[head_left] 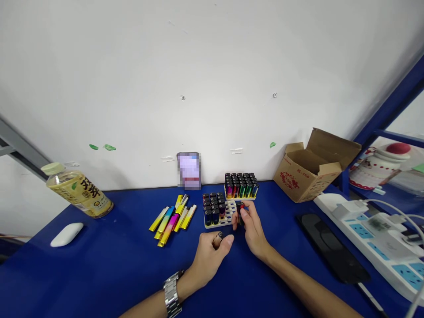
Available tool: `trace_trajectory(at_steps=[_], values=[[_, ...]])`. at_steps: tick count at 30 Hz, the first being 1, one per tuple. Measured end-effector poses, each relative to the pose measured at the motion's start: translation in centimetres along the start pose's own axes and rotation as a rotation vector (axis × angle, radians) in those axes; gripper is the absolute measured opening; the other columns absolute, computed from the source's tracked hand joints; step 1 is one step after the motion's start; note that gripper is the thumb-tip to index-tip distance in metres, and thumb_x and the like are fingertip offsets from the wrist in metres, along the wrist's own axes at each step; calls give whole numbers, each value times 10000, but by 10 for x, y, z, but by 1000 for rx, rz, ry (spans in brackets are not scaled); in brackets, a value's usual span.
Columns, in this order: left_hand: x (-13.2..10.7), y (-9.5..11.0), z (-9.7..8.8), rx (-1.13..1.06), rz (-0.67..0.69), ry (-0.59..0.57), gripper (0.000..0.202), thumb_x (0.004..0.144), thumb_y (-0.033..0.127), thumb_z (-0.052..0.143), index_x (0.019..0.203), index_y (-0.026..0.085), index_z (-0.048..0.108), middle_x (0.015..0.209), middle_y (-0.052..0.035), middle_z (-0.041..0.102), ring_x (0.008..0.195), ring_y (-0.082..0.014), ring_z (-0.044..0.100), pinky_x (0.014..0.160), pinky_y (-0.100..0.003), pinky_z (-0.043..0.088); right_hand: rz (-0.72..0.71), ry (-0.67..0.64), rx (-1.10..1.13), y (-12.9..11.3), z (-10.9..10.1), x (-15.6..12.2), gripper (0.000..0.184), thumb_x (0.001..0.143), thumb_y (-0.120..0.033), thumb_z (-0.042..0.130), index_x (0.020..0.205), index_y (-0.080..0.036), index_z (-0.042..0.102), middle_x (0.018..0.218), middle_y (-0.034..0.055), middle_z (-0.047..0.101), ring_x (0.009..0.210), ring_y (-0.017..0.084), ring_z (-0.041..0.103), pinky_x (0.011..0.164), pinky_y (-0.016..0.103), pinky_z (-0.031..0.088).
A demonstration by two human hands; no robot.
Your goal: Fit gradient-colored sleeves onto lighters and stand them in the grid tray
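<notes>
My left hand is closed around a small black-topped cylinder, just in front of the white rack. A second dark cylinder with a bit of red near its top is pinched in my right hand, at the rack's right end. Several upright cylinders with ringed black tops fill the rack's left part, while honeycomb holes show on its right. Behind it stands another white rack, packed with black-topped cylinders in bright colours.
Flat colourful strips with gold ends lie in a pile on the left. Farther left are a drink bottle and a white case. A phone leans on the wall. Rightward are an open carton, a black phone and a power strip.
</notes>
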State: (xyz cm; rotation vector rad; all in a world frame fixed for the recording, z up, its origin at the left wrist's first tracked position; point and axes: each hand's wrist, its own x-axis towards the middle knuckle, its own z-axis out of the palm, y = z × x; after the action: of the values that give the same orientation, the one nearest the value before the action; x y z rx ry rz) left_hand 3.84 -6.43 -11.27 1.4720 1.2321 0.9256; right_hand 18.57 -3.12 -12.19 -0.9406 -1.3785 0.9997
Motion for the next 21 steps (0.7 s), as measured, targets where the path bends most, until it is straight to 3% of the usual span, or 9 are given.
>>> trace_trajectory(at_steps=[4, 7, 12, 18, 21], values=[[-1, -1, 0, 27, 27, -23, 545, 786, 615, 468, 496, 213, 243, 437, 82, 233, 433, -58, 207, 441, -247, 175, -216, 54, -285, -2, -1, 1, 219, 928, -352, 432, 955, -200, 587, 879, 58, 614, 818, 180, 571, 731, 307, 467], [-1, 2, 0, 45, 39, -40, 535, 793, 598, 466, 496, 213, 242, 445, 83, 219, 437, -59, 199, 443, -249, 170, -296, 46, -297, -1, -1, 4, 186, 889, -323, 517, 943, -194, 638, 838, 54, 604, 757, 174, 570, 659, 288, 479], [-2, 4, 0, 53, 54, -41, 523, 802, 554, 480, 503, 212, 220, 469, 83, 198, 462, -61, 178, 450, -247, 167, -231, -6, -285, 1, 1, 6, 133, 869, -230, 535, 910, -189, 655, 851, 59, 658, 719, 169, 619, 642, 278, 507], [-2, 4, 0, 47, 48, -52, 499, 801, 523, 503, 535, 213, 216, 509, 82, 186, 497, -67, 160, 456, -241, 154, -409, -54, -472, -5, -2, 9, 206, 893, -156, 447, 954, -198, 639, 829, 63, 643, 709, 173, 613, 642, 285, 522], [0, 4, 2, 56, 37, -39, 473, 789, 488, 527, 545, 213, 230, 517, 83, 199, 500, -68, 171, 457, -239, 158, -401, -123, -614, -8, -3, 11, 211, 922, -180, 422, 936, -196, 632, 790, 59, 612, 661, 166, 589, 603, 274, 510]])
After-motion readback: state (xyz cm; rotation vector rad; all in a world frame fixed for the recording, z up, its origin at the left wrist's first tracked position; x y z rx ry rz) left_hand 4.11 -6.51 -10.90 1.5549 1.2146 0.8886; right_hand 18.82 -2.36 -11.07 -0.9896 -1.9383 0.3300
